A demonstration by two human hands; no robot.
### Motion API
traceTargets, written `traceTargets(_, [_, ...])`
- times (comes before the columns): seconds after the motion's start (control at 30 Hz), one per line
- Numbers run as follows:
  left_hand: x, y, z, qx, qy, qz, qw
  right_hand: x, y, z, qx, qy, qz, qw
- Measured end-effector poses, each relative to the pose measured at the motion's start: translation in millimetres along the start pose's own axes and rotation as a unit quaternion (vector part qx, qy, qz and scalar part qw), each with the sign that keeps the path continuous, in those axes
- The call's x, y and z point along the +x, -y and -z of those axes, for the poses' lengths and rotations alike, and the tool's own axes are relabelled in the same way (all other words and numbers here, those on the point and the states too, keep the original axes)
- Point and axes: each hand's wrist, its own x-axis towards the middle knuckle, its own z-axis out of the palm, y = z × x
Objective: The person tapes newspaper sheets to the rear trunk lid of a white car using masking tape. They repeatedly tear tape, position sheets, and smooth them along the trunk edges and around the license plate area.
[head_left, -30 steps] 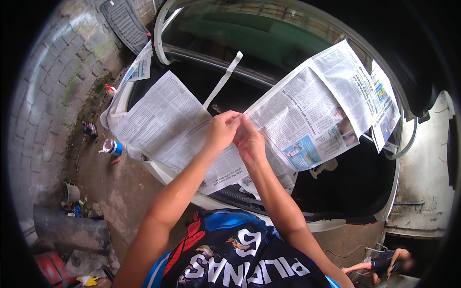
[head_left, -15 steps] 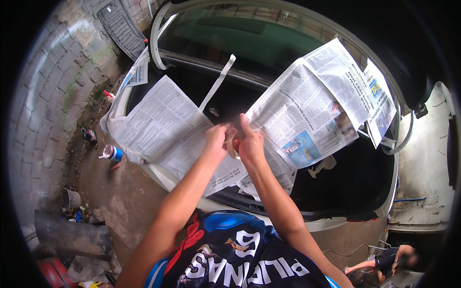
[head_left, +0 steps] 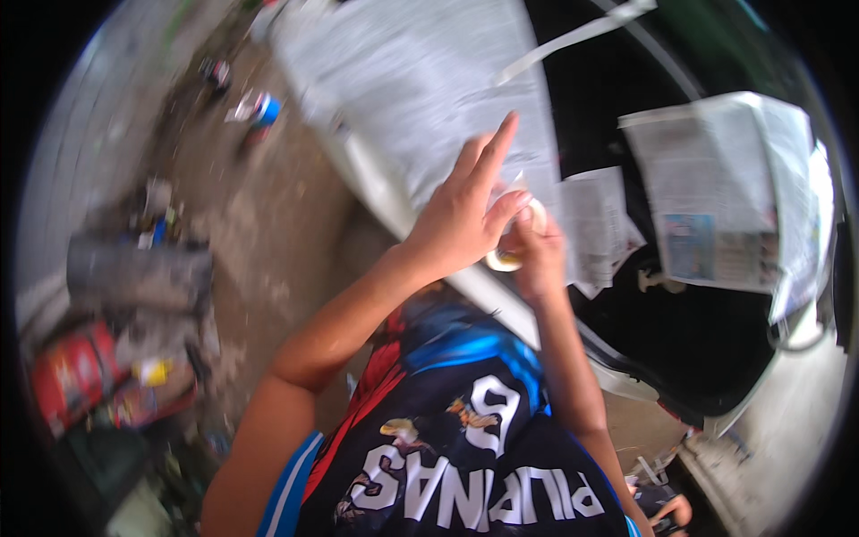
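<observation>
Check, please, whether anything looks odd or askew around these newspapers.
One thing: a pale tape strip juts from the left newspaper sheet over the open car trunk. Its far end seems stuck to nothing, so it looks loose.

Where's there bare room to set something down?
Likely the brown ground, bordered by the grey roll and the car's white edge, though blur may hide litter. It's crowded lower left, around the red object, and in front, where the right hand holds tape beside the left hand, over newspaper.
</observation>
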Motion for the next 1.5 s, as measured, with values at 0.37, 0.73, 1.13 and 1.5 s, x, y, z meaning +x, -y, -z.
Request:
traceTargets(0.37, [-385.3,69.7,-86.5,-0.051,-0.102,0.567,0.816,-51.6,-81.2,94.4,-0.311,0.279,-0.205,0.885])
traceTargets(0.73, [-392.5,-98.3,-75.1,-0.069,-0.001,0.513,0.855,-109.2,-115.9,91.6,-0.437,0.567,0.041,0.696])
traceTargets(1.13, [-383.0,-99.5,-83.5,-0.08,0.05,0.554,0.827,-121.1,-85.0,115.6,-0.439,0.54,-0.138,0.704])
traceTargets(1.5, [-368.5,-98.8,-71.1,0.005,0.13,0.428,0.895,-118.6,-87.7,113.5,-0.418,0.539,-0.09,0.726])
